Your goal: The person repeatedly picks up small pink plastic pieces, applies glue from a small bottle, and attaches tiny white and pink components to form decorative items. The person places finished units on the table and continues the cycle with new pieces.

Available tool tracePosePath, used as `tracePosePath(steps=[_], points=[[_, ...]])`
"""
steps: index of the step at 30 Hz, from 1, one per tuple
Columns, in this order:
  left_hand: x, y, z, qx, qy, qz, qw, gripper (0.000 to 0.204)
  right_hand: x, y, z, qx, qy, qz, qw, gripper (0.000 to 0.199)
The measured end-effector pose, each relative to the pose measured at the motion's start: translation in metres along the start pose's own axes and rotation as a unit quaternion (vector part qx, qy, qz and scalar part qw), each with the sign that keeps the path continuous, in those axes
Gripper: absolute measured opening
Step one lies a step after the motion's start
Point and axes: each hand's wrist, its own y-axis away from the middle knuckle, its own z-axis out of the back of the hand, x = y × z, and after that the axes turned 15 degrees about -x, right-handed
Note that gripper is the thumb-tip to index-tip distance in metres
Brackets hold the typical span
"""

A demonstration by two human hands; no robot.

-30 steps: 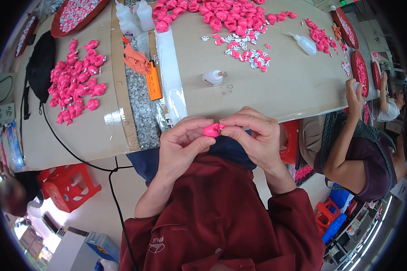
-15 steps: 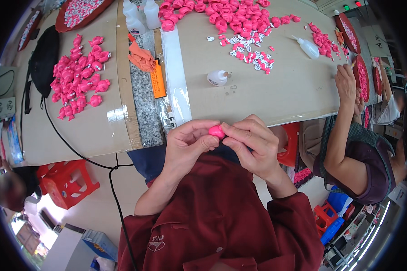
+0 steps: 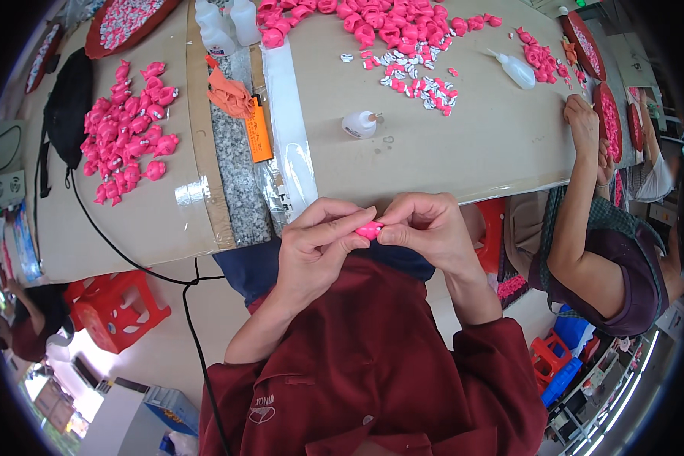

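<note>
Small white bottle (image 3: 359,124) on bench (image 3: 463,152) beyond fingers; left hand (image 3: 315,247), right hand (image 3: 425,228) both pinched shut on one pink piece (image 3: 369,229).

A small bright pink piece (image 3: 370,229) is pinched between the fingertips of the left hand (image 3: 315,245) and the right hand (image 3: 427,229). It is held just below the table edge, above the lap, and is mostly hidden by the fingers.
</note>
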Motion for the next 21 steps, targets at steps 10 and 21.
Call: tracePosePath(steps=[10,21], points=[[-0.0018,0.0006,-0.0015,-0.02,-0.03,-0.011,0.999,0.033,-0.0078,0.0009,-0.0023,-0.024,-0.014,0.002,1.0,0.006],[-0.002,0.0027,0.0009,-0.034,-0.051,-0.014,0.998,0.034,-0.0087,-0.0005,-0.0064,-0.026,-0.022,-0.014,0.999,0.006]])
